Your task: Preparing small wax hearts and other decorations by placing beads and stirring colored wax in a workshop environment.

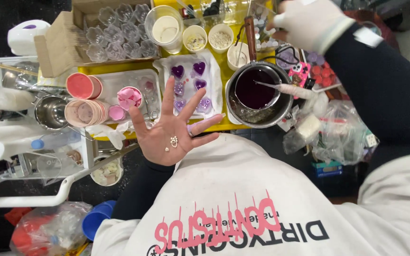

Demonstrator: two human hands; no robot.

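Above the yellow tabletop (214, 127), the bare left hand (172, 129) lies spread flat, carrying small pearly beads (172, 141) loose on its palm, while the gloved right hand (309, 21), loosely curled and grasping nothing, hovers by clear jars, so any tilt could roll the beads off.

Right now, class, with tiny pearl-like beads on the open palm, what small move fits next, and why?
Probably bring the gloved right hand down to pinch one small white bead from the flat left palm; the purple heart-shaped wax pieces lie just beyond it, apparently undecorated.
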